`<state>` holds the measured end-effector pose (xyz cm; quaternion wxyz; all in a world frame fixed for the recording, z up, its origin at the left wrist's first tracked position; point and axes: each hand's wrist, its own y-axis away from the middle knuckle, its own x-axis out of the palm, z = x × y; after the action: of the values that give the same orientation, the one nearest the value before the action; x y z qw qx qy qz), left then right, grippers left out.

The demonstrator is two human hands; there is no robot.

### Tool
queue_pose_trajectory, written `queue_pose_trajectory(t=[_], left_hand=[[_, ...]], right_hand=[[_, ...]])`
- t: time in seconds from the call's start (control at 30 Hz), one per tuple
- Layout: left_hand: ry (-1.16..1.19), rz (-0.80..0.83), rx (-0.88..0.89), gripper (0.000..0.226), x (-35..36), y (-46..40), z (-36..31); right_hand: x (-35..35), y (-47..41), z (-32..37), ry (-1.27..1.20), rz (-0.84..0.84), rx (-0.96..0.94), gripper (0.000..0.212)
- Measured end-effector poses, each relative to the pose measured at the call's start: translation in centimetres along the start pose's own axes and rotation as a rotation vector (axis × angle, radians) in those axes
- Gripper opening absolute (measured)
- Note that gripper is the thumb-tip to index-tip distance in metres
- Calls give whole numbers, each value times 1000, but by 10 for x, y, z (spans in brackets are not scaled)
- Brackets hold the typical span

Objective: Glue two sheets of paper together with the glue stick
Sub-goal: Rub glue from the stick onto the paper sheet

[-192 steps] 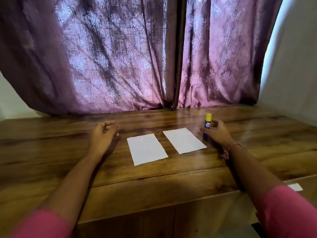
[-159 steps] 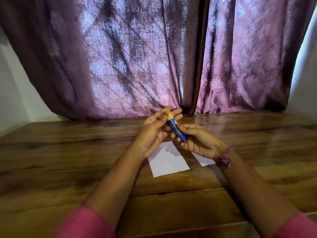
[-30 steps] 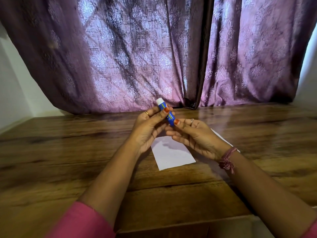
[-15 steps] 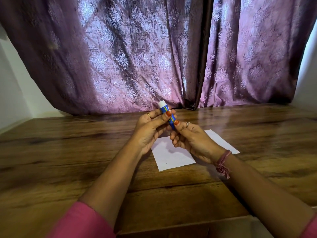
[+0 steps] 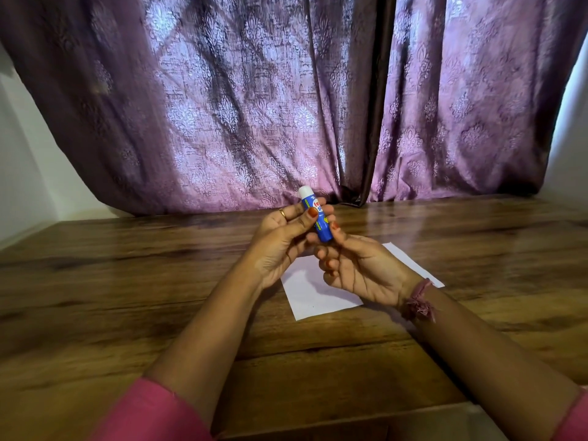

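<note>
A blue glue stick (image 5: 318, 218) with its white glue tip bare points up and away, held above the table. My left hand (image 5: 281, 240) grips its upper barrel between thumb and fingers. My right hand (image 5: 356, 268) pinches its lower end, fingers curled. The yellow cap is out of sight. Two white paper sheets lie on the wooden table (image 5: 127, 281) beneath my hands: the left sheet (image 5: 313, 297) is partly covered, and only an edge of the right sheet (image 5: 410, 261) shows behind my right wrist.
A purple patterned curtain (image 5: 254, 106) hangs along the table's far edge. White walls stand at both sides. The table's near edge runs along the bottom of the view.
The yellow cap seen earlier is off and the white tip is bare. Over the last second both hands kept hold of the stick; my right hand curled in closer at its base.
</note>
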<state>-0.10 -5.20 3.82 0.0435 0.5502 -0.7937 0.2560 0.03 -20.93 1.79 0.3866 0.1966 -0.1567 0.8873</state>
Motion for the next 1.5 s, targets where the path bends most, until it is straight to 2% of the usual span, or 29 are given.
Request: queue_pose_trajectory(t=[0.2,0.5,0.6,0.8,0.87,0.93,1.07,1.2,1.33,1.5], left_hand=[[-48,-23,0,27,1,1,-2],[-117,-60,19,18,-2,0,0],[-103,-54,14,18,-1,-1,1],[14,-21,7,24,3,-1,0],[17,-42,19,22,3,-2,0],[24,-81,56,21,0,-3,0],[23,-149,86,21,-2,-5,0],[6,-149,79,20,0,-5,2],[5,-126,82,25,-1,-6,1],[32,-89,78,31,0,-5,3]], right_hand=[[-4,0,-2,190,-84,-127,22],[-3,-2,-4,309,-157,-184,24],[1,-1,-8,251,-133,-164,22],[5,-4,-10,2,-46,-58,33],[3,-6,-10,73,-98,-88,37],[1,-8,-11,237,-201,-203,37],[0,-7,-13,551,-321,-387,31],[2,-7,-16,660,-369,-454,17],[3,-5,-16,576,-316,-395,13],[7,-6,-15,152,-230,-190,33]])
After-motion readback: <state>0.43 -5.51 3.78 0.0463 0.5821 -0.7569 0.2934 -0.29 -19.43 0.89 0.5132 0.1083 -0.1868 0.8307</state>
